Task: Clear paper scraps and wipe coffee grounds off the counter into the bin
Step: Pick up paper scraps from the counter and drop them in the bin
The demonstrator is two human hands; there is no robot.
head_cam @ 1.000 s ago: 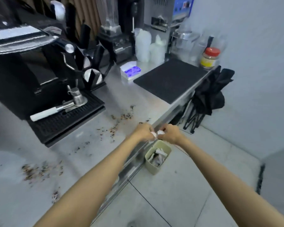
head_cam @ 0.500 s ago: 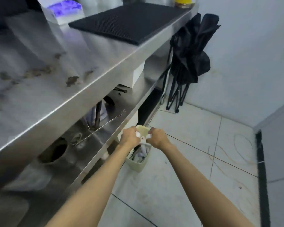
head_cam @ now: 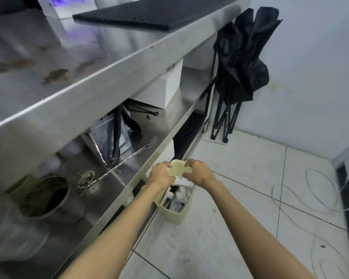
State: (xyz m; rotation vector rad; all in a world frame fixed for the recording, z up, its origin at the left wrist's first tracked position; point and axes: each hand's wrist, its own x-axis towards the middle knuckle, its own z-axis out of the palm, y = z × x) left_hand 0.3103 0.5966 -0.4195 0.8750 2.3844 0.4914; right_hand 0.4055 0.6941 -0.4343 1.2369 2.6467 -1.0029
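A small pale-green bin (head_cam: 177, 215) stands on the floor tiles against the lower shelf's edge, with white paper scraps (head_cam: 180, 195) piled inside. My left hand (head_cam: 161, 174) and my right hand (head_cam: 198, 174) hover just over the bin's far end, fingers apart, nothing visible in them. The bin's far wall shows between the two hands. Brown coffee grounds (head_cam: 54, 75) lie blurred on the steel counter (head_cam: 89, 91) at the upper left.
A black rubber mat (head_cam: 149, 15) lies on the counter. The lower shelf holds a metal pot (head_cam: 48, 200), black tongs (head_cam: 117, 135), a long fork (head_cam: 127, 160) and a white box (head_cam: 161, 89). A folded black chair (head_cam: 242, 63) leans on the wall. Thin cables (head_cam: 310, 190) lie on the floor.
My view dropped from the countertop down to the bin. Both hands carried white paper scraps down over the bin and then spread their fingers; the scraps are no longer in them.
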